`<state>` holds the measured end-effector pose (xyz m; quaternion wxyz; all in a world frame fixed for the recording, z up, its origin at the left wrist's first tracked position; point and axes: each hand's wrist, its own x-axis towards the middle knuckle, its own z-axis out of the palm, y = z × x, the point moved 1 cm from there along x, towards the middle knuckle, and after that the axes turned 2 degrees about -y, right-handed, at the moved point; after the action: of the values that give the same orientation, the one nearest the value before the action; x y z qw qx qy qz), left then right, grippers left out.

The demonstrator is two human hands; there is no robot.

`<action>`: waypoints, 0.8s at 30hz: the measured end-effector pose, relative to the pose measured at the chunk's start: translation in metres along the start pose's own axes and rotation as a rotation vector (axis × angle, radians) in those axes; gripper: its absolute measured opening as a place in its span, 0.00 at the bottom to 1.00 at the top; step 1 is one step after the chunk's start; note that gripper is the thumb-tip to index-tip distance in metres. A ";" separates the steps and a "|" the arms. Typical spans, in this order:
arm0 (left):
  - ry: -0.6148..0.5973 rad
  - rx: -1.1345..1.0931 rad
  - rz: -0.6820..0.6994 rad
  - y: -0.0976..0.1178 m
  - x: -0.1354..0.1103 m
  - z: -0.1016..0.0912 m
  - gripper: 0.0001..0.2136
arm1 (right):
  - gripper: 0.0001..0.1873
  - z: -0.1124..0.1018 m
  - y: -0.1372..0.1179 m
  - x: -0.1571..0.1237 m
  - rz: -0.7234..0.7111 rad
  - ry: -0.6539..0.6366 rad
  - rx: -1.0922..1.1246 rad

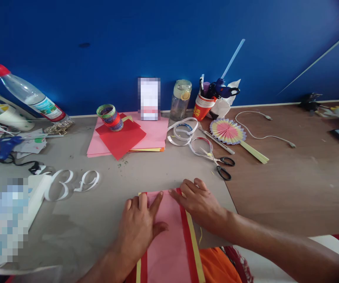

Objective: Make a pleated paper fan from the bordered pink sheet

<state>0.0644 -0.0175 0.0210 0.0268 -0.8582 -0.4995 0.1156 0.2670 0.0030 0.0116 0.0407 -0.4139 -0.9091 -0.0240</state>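
A long layered paper (169,243), pink in the middle with red and yellow borders, runs from the table over its front edge toward my lap. My left hand (140,224) lies on its left side, index fingertip near the far edge, thumb stretched over the pink, other fingers curled at the border. At the far right corner my right hand (198,200) is closed on the paper, its index fingertip pressing the far edge close to the left one. The undersides of both hands are hidden. Beyond them lie black-handled scissors (220,163) with blades partly apart.
Pink sheets (154,135), red paper (123,141) and a wrapped pot (110,117) stand behind. Farther right are a clear bottle (181,100), a red cup of tools (204,106), a pleated paper fan (228,131) and a white cable (253,135). White strips (59,192) curl at left.
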 end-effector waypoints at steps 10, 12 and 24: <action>0.049 -0.041 0.010 -0.013 -0.008 0.012 0.35 | 0.19 -0.001 0.007 -0.010 0.002 -0.027 0.033; 0.066 -0.072 0.029 -0.017 -0.010 0.014 0.35 | 0.18 -0.001 0.009 -0.013 0.001 -0.037 0.058; 0.099 -0.320 0.047 -0.043 0.000 0.014 0.15 | 0.09 -0.008 0.020 0.013 0.090 -0.107 0.219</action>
<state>0.0246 0.0031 0.0148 -0.0886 -0.8675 -0.4895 -0.0071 0.2744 0.0252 0.0206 0.0379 -0.4481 -0.8877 0.0993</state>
